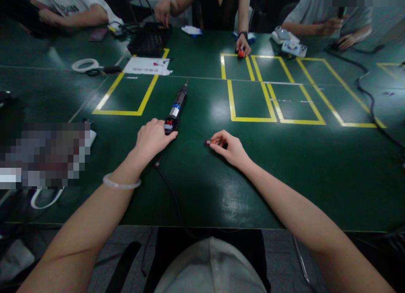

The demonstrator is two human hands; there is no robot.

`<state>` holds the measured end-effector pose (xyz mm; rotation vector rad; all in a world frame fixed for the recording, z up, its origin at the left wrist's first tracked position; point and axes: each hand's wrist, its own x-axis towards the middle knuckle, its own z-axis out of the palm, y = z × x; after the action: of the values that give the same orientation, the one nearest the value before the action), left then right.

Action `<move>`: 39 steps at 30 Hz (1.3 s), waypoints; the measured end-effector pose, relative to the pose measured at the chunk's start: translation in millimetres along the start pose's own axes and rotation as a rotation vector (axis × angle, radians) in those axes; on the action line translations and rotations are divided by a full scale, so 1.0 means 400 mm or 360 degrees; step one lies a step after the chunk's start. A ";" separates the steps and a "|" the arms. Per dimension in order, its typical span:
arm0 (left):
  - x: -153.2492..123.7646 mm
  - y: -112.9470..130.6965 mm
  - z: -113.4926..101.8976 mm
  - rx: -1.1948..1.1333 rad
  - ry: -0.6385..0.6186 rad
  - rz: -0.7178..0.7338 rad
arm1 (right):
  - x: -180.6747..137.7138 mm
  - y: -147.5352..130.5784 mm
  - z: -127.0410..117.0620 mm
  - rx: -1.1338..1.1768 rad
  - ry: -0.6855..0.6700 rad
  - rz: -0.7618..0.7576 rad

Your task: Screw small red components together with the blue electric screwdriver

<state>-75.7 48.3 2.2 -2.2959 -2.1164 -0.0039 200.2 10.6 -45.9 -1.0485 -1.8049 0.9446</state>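
Pinching reddish piece (207, 142), apparently: right fingers (220, 134)

Table (193, 187), dark green, marked with yellow tape outlines (253, 119). Electric screwdriver (175, 107), dark-bodied with blue and silver bands, bit pointing away; rear end gripped by left hand (153, 136), pale bracelet (122, 183) at wrist. Black cord (172, 196), running to near table edge. Small red-and-orange part (208, 142), pinched in right hand (230, 149), details too small to tell. White printed sheet (142, 66), beyond, left of bit. White cable coil (85, 65), left of sheet. Co-worker's hand (243, 45), far side, at red object (241, 53).
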 end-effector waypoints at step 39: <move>-0.111 0.190 -0.009 0.0010 0.0033 0.0495 | 0.012 -0.010 0.008 -0.0061 -0.0049 -0.0004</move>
<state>-3.6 -2.4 4.2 -2.5803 -1.7248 -0.0159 194.6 12.7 -42.2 -1.0604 -1.8557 0.9323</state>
